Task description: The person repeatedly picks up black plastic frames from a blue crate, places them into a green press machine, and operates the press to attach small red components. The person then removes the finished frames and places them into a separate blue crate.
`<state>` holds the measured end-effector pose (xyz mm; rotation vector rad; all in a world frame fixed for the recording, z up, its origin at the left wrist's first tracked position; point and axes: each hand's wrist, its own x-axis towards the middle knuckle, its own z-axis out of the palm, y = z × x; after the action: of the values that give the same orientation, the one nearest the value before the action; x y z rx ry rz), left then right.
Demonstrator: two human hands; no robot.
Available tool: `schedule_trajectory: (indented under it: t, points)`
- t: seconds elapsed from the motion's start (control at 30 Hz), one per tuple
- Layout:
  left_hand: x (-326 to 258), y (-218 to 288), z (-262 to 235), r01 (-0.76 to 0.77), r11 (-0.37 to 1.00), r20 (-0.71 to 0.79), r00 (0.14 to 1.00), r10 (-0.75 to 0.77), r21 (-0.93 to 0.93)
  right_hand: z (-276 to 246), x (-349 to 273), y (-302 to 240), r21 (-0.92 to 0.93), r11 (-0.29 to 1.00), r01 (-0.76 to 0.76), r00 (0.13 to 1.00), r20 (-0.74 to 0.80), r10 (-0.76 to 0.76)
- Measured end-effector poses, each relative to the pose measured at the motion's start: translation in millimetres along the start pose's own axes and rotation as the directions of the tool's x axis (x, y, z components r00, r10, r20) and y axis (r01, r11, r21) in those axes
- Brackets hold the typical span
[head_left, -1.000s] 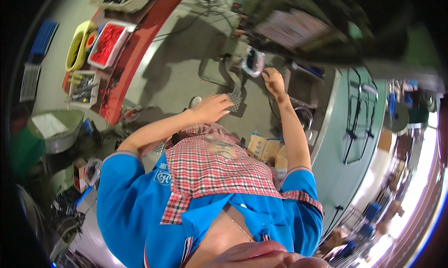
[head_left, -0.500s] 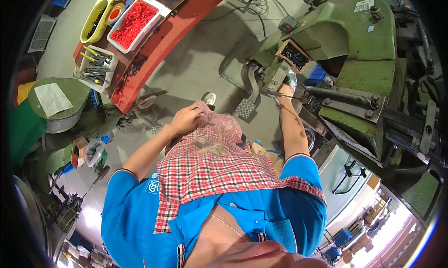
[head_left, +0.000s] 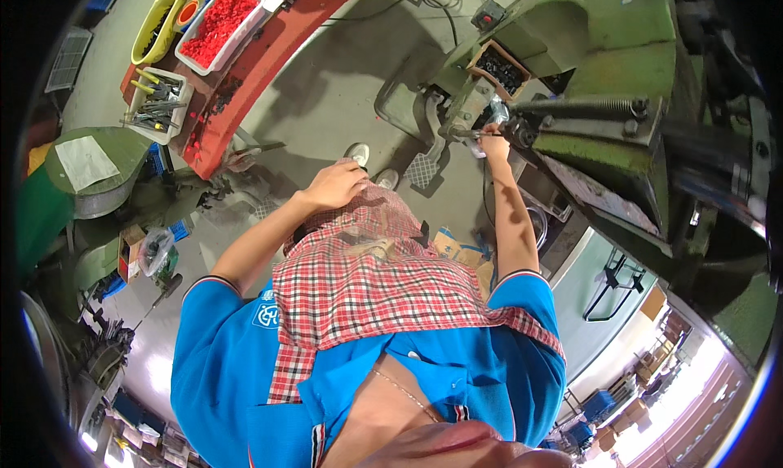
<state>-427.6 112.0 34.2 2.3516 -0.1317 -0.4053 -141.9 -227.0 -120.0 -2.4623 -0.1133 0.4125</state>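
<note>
My left hand [head_left: 336, 184] lies over my lap with loosely bent fingers, on the red checked apron [head_left: 371, 284], and holds nothing that I can see. My right arm is stretched forward to the green machine [head_left: 624, 64]. There my right hand [head_left: 494, 146] is closed beside a thin metal rod [head_left: 466, 133], its fingertips partly hidden; what they hold is too small to make out. Just beyond it is a shiny clear plastic piece [head_left: 497, 108]. Above that, a cardboard box [head_left: 500, 70] of small dark parts sits against the machine.
A metal foot pedal [head_left: 422, 171] stands near my shoes. On the red-edged bench [head_left: 269, 68] at far left are a white tray of red pieces [head_left: 218, 29], a yellow container [head_left: 157, 26] and a tray of hand tools [head_left: 157, 105]. A coil spring [head_left: 583, 107] lies along the machine.
My right hand has shifted slightly up and left in the picture, staying by the rod. My left hand has slid a little forward over the apron. The whole view has shifted too.
</note>
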Motion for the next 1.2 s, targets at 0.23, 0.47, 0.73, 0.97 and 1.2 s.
schedule_trajectory:
  t: [0.23, 0.47, 0.73, 0.97, 1.2]
  points:
    - [31, 48, 17, -0.07, 0.989, -0.048, 0.997, 0.064, -0.127, -88, -85, -115, 0.702, 0.697, -0.144, 0.973, 0.23, -0.031]
    - [127, 96, 41, 0.035, 0.155, 0.005, 0.982, -0.189, -0.987, -72, -132, -144, 0.649, 0.757, -0.069, 0.899, 0.37, -0.235]
    - [122, 37, 68, 0.18, -0.452, 0.374, 0.843, -0.386, -0.873, -63, -96, -110, 0.014, 0.919, 0.395, 0.898, 0.205, -0.389]
    - [51, -143, -16, -0.288, 0.01, -0.243, 0.789, -0.564, -0.958, -1, 0, -35, -0.665, 0.654, 0.361, 0.928, 0.185, -0.324]
    - [-25, -278, -117, -0.389, 0.184, -0.242, 0.104, -0.965, -0.902, -7, 3, -67, -0.709, 0.552, 0.438, 0.894, 0.277, -0.353]
